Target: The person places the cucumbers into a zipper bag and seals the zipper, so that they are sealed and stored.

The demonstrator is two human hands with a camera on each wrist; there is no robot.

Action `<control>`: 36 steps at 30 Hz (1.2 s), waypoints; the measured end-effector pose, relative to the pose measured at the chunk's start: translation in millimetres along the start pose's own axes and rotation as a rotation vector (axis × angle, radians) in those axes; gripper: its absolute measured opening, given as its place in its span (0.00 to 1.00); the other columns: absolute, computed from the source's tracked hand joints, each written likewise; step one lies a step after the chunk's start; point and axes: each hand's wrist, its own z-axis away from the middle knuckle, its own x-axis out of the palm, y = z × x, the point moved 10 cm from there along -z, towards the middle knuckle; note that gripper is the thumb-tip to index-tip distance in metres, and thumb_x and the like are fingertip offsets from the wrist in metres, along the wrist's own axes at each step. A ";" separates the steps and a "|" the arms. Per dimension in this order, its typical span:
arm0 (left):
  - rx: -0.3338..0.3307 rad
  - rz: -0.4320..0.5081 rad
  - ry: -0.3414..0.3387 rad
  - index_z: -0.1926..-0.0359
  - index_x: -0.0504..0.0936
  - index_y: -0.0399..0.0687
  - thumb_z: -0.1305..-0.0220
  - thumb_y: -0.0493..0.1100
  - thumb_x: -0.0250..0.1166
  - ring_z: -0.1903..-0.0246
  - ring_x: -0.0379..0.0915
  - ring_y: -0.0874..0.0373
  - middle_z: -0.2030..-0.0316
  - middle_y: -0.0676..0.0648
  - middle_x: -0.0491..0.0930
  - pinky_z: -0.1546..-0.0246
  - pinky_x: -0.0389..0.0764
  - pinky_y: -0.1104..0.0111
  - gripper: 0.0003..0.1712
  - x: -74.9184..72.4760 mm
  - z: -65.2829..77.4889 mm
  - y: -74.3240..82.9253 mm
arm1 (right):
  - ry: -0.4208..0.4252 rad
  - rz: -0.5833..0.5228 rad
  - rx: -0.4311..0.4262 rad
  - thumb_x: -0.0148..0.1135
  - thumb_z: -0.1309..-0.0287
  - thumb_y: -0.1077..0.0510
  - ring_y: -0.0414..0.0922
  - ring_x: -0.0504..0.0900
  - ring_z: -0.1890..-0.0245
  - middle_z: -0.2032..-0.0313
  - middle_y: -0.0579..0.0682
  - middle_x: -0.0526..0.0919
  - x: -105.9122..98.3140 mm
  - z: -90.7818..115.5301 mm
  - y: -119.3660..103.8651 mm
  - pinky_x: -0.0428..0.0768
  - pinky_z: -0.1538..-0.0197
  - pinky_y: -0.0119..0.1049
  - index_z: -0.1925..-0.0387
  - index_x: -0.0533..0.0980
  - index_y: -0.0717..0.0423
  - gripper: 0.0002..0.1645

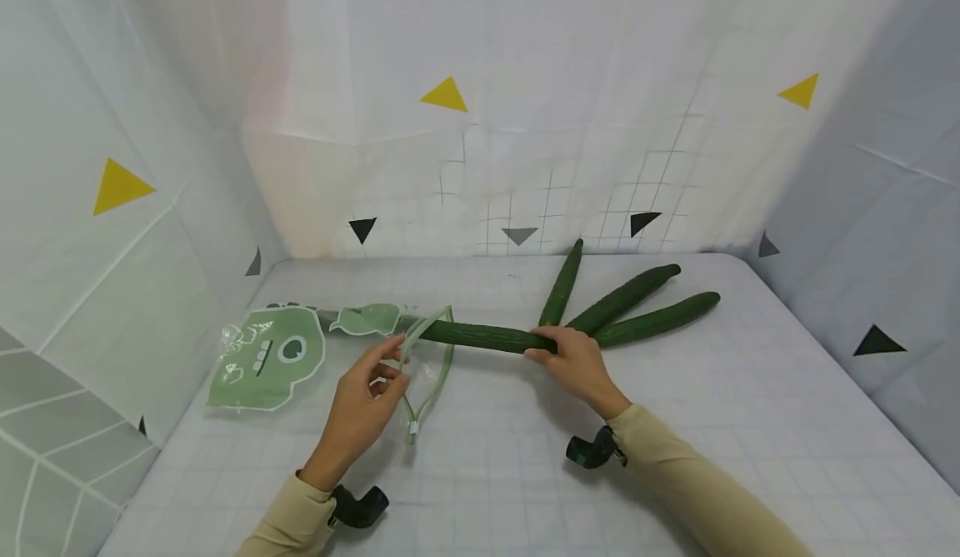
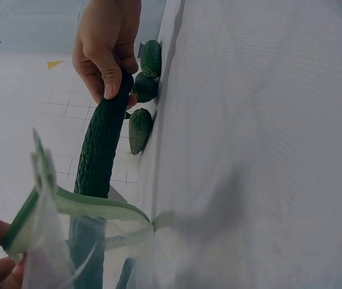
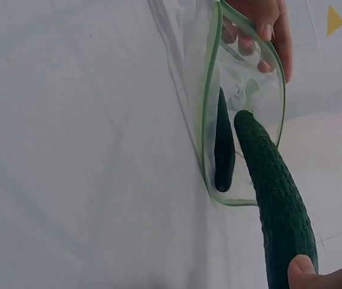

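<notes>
I have the zip bag (image 1: 262,373) on the left of the table (image 1: 487,474), mouth rightward, left hand (image 1: 360,407) at its rim. One inner cucumber (image 3: 224,150) lies inside; the held cucumber (image 1: 487,337) runs from the mouth to the right hand (image 1: 576,365). Behind and right of that, I see three loose cucumbers (image 1: 622,300) fanning toward the backdrop (image 1: 562,57).

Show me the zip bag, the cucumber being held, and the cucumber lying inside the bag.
Zip bag (image 1: 311,353): head view, on its large green print.
Held cucumber (image 1: 483,337): head view, on its bare middle stretch.
Cucumber inside the bag (image 3: 224,144): right wrist view, midway along its length.
</notes>
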 end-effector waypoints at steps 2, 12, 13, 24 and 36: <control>0.004 0.000 0.001 0.29 0.76 0.44 0.32 0.30 0.68 0.57 0.80 0.54 0.48 0.44 0.79 0.59 0.80 0.68 0.31 -0.3 -0.2 0.7 | -0.003 -0.020 0.008 0.71 0.34 0.52 0.52 0.80 0.64 0.50 0.60 0.85 3.2 -0.4 -0.1 0.79 0.57 0.52 0.40 0.82 0.63 0.26; 0.015 0.008 -0.004 0.29 0.76 0.44 0.31 0.30 0.68 0.56 0.80 0.54 0.46 0.44 0.79 0.58 0.81 0.67 0.31 -1.0 -1.2 1.4 | 0.016 -0.116 0.040 0.71 0.33 0.53 0.45 0.68 0.75 0.61 0.58 0.85 5.6 -1.9 -1.9 0.71 0.66 0.44 0.39 0.81 0.64 0.27; 0.016 0.010 -0.003 0.29 0.76 0.44 0.32 0.30 0.68 0.56 0.80 0.54 0.47 0.44 0.79 0.58 0.81 0.67 0.31 -1.2 -1.4 1.4 | 0.010 -0.120 0.040 0.71 0.33 0.53 0.45 0.66 0.77 0.63 0.57 0.84 7.0 -2.5 -2.8 0.69 0.68 0.43 0.39 0.81 0.64 0.27; 0.013 0.016 -0.001 0.29 0.76 0.44 0.32 0.30 0.68 0.57 0.80 0.54 0.48 0.45 0.79 0.58 0.80 0.67 0.31 -1.1 -0.7 -0.3 | -0.020 -0.105 -0.011 0.71 0.34 0.54 0.53 0.84 0.59 0.49 0.58 0.87 31.8 -14.4 -20.6 0.81 0.54 0.51 0.43 0.84 0.62 0.22; 0.009 0.024 -0.007 0.29 0.76 0.44 0.31 0.31 0.67 0.56 0.80 0.54 0.47 0.44 0.79 0.57 0.81 0.67 0.30 -1.1 0.3 -0.6 | -0.012 -0.121 -0.055 0.73 0.36 0.54 0.50 0.85 0.59 0.57 0.50 0.89 53.9 -26.3 -39.2 0.79 0.54 0.51 0.49 0.87 0.56 0.16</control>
